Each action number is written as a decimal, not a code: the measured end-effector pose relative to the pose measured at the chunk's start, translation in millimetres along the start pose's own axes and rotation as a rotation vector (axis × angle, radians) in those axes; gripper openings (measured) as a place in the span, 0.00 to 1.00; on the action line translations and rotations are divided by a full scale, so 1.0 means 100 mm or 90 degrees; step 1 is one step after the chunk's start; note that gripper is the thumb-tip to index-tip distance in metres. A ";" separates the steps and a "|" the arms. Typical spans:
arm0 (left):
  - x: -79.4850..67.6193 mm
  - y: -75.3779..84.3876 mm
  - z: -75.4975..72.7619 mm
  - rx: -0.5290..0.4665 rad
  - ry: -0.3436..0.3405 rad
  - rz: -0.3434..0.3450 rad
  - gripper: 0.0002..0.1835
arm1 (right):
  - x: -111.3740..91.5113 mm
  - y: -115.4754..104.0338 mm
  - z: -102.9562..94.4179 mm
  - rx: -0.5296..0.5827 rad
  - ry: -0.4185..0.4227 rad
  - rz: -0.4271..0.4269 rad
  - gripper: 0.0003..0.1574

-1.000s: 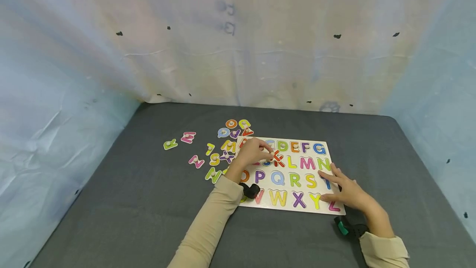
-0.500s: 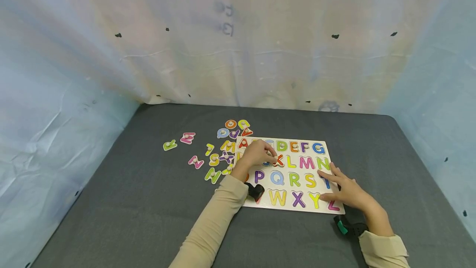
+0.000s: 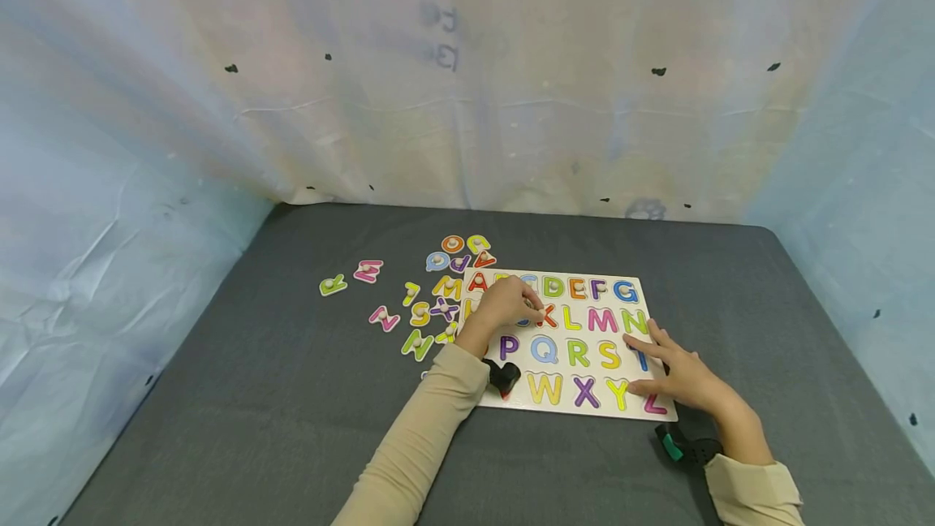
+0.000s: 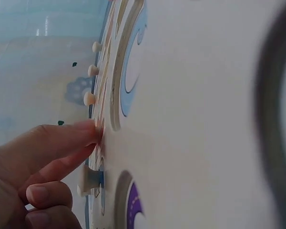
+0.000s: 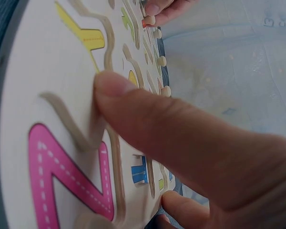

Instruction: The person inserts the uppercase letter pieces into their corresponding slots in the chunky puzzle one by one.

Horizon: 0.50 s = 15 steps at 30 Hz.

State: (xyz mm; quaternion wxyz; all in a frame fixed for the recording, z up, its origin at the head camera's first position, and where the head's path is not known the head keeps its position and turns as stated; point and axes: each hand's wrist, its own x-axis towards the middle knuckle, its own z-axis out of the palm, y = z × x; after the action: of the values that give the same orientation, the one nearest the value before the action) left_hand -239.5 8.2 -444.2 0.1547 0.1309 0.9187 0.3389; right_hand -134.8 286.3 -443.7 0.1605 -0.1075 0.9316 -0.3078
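A white alphabet puzzle board [image 3: 561, 334] lies on the dark table. My left hand [image 3: 504, 303] pinches the small wooden knob of the red letter K piece [image 3: 549, 316], which sits at the K slot in the second row. In the left wrist view, thumb and finger [image 4: 81, 133] meet close against the board and hide the knob. My right hand [image 3: 682, 376] rests on the board's right edge with fingers spread; its thumb [image 5: 152, 117] touches beside the Y slot [image 5: 90, 40]. Knobbed pieces fill visible top-row slots, such as the G [image 3: 626, 291].
Loose knobbed letters lie left of the board, among them a pink M [image 3: 368, 270], a green R [image 3: 333, 285], a pink Z [image 3: 383, 318] and an orange O [image 3: 452, 244]. Pale sheeting [image 3: 467, 104] hangs behind the table.
My left hand has moved slightly right and down, bringing the red K from tilted above the board to lie flat at its slot. The right hand has stayed put.
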 end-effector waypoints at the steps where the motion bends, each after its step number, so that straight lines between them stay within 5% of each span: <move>1: 0.00 0.00 0.00 0.001 0.000 0.002 0.04 | 0.00 0.00 0.00 0.000 0.000 0.000 0.52; 15: -0.11 -0.07 -0.21 -0.030 0.038 0.059 0.10 | 0.00 0.02 0.00 0.002 0.001 0.004 0.53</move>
State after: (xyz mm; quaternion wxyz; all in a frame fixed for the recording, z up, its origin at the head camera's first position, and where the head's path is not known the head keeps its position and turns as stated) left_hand -237.9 -12.8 -431.2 0.1141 0.1596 0.9076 0.3711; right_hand -135.1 287.8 -445.2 0.1610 -0.1041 0.9315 -0.3091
